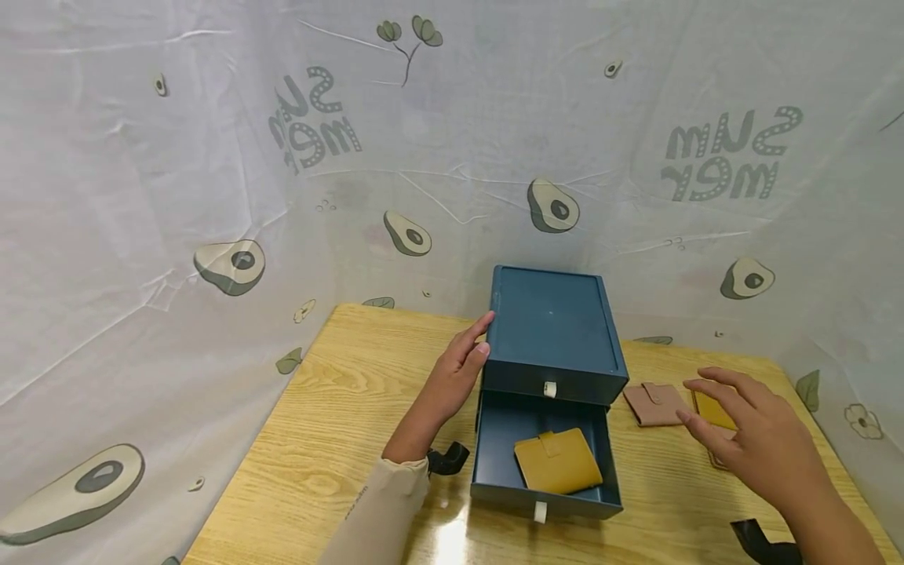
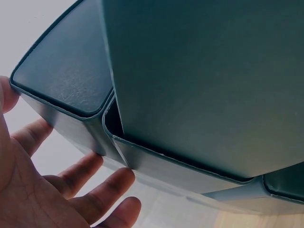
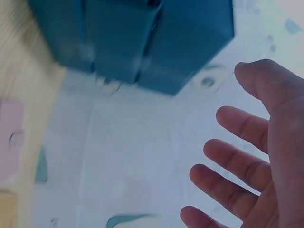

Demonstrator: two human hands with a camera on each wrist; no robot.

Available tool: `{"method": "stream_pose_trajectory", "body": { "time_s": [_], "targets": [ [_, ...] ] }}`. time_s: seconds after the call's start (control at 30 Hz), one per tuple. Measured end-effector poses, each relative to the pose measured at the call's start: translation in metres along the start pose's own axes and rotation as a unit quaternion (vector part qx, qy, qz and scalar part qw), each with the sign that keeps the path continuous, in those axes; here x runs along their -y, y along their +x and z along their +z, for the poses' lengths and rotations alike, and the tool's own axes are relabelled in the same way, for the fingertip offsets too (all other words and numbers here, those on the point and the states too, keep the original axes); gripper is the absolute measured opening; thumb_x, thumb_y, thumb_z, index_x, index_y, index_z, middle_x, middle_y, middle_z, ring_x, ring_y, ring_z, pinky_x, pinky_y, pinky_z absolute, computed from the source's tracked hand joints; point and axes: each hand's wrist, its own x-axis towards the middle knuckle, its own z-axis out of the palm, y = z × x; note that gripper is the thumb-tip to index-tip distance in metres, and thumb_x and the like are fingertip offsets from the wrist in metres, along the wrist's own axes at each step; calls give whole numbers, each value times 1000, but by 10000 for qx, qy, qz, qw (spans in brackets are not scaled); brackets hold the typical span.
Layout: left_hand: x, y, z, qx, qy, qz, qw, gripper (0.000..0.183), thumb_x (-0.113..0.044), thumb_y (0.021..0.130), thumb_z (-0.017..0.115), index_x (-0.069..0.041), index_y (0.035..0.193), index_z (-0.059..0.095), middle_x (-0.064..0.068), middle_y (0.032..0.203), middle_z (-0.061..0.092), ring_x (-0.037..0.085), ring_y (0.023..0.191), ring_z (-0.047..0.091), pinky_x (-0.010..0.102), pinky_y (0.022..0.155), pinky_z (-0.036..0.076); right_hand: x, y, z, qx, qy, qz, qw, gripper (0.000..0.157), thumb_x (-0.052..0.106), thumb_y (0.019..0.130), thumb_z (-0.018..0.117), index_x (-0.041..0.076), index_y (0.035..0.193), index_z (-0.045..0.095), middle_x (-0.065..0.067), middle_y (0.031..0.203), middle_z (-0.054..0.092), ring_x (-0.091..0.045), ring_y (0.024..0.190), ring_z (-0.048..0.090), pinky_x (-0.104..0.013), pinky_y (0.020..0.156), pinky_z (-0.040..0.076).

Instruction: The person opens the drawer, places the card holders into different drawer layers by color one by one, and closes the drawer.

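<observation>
A dark blue drawer unit stands on the table, its lower drawer pulled out and its upper one closed. Inside the lower drawer lies a mustard-yellow wallet with a strap. My left hand rests its extended fingers against the unit's left side; in the left wrist view, those fingers spread along the blue side wall. On the other side, my right hand hovers over the table with fingers spread and nothing held. Close to it are a pink wallet and a yellow wallet, partly hidden by the hand.
The wooden table extends left of the unit. Another wallet edge shows below the right hand. A pale curtain with avocado prints hangs behind and beside the table. Each wrist wears a black mount.
</observation>
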Motion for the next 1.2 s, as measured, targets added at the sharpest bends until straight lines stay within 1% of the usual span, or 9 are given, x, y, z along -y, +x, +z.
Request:
{"method": "stream_pose_trajectory", "body": {
  "time_s": [0.1, 0.2, 0.3, 0.4, 0.53, 0.67, 0.83, 1.1, 1.2],
  "targets": [
    [0, 0, 0, 2, 45, -18, 10000, 53, -43, 118, 42, -37, 170, 35, 0, 174, 35, 31, 157, 40, 58, 124, 37, -16, -4, 5, -12, -102, 163, 9998, 42, 33, 89, 87, 6, 121, 78, -18, 127, 71, -41, 102, 70, -54, 77, 51],
    [1, 1, 1, 6, 56, -43, 10000, 53, -43, 117, 42, -38, 170, 35, 0, 174, 35, 31, 157, 39, 58, 124, 37, -27, -10, 10, 218, -120, 554, 9982, 43, 23, 84, 91, 6, 121, 76, -20, 128, 69, -45, 103, 68, -59, 77, 52],
    [2, 1, 1, -2, 40, -19, 10000, 54, -42, 117, 42, -37, 170, 35, 1, 174, 35, 34, 157, 39, 59, 124, 38, -38, -17, 16, 577, -128, 1001, 9932, 43, 24, 89, 88, 5, 126, 74, -23, 131, 65, -50, 103, 66, -66, 77, 52],
    [3, 1, 0, 3, 36, 23, 10000, 54, -43, 117, 42, -37, 170, 34, 0, 174, 35, 32, 158, 38, 58, 124, 37, -50, -22, 22, 968, -129, 1394, 9854, 44, 30, 96, 83, 4, 130, 71, -27, 134, 62, -53, 102, 65, -68, 76, 52],
    [5, 1, 0, 73, 7, 85, 9999, 54, -42, 118, 41, -35, 171, 32, -1, 175, 33, 26, 159, 36, 57, 126, 35, -68, -31, 30, 1585, -11, 1950, 9679, 52, 42, 104, 73, 1, 136, 66, -33, 138, 57, -57, 107, 60, -71, 75, 51],
    [6, 0, -1, 147, -31, 76, 9999, 54, -41, 118, 41, -36, 171, 32, 0, 174, 33, 26, 159, 35, 57, 125, 35, -84, -40, 38, 1973, 94, 2343, 9519, 59, 47, 107, 66, -1, 141, 61, -38, 142, 51, -62, 114, 53, -74, 76, 48],
    [6, 1, -1, 103, -42, 68, 9999, 53, -40, 118, 41, -36, 171, 33, -1, 174, 34, 26, 159, 36, 56, 125, 36, -97, -46, 49, 2069, 61, 2518, 9454, 61, 49, 108, 63, -2, 142, 60, -40, 142, 49, -63, 117, 50, -76, 77, 47],
    [5, 1, -1, 87, -58, 42, 9999, 54, -40, 118, 42, -36, 171, 33, 1, 173, 35, 36, 158, 37, 58, 124, 38, -109, -48, 58, 2277, 20, 2633, 9374, 64, 51, 109, 60, -4, 143, 59, -42, 143, 47, -65, 120, 47, -79, 79, 44],
    [5, 1, -1, 78, -56, 40, 9999, 53, -41, 118, 41, -37, 171, 34, 1, 173, 36, 35, 158, 38, 58, 124, 38, -111, -48, 59, 2381, 25, 2709, 9327, 66, 53, 110, 58, -4, 144, 58, -43, 144, 45, -66, 121, 46, -80, 82, 42]
  ]
}}
